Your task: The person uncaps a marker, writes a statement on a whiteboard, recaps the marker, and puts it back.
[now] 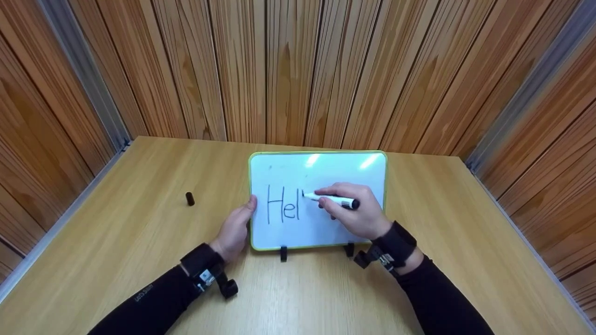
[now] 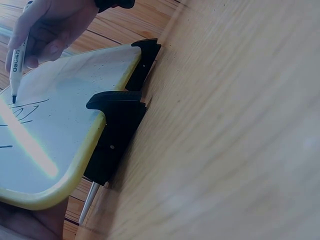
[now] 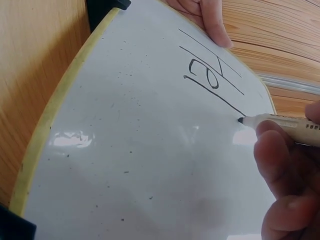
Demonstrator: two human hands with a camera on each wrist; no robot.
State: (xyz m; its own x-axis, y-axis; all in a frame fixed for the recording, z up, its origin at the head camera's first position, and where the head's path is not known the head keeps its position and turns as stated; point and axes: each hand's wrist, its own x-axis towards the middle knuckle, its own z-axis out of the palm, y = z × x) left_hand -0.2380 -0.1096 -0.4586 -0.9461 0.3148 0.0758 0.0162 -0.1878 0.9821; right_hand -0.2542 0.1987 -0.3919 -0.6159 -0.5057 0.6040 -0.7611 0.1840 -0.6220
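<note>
A small whiteboard (image 1: 326, 232) with a yellow-green rim leans on a stand, the letters "Hel" (image 1: 283, 210) written on it in black. My left hand (image 1: 233, 232) grips its left edge, thumb over the front; in the left wrist view part of that hand (image 2: 37, 222) shows behind the board. Between thumb and fingers, my right hand (image 1: 363, 216) pinches a white marker (image 1: 333, 200). Its uncapped black tip (image 3: 242, 120) is at the board surface, just right of the top of the "l". Whether the tip touches is hard to tell.
A black marker cap (image 1: 190, 198) lies on the wooden table (image 1: 139, 242), left of the board. Two black stand feet (image 1: 283, 254) hold the board's lower edge. Wood-panelled walls (image 1: 288, 70) close off the back and both sides.
</note>
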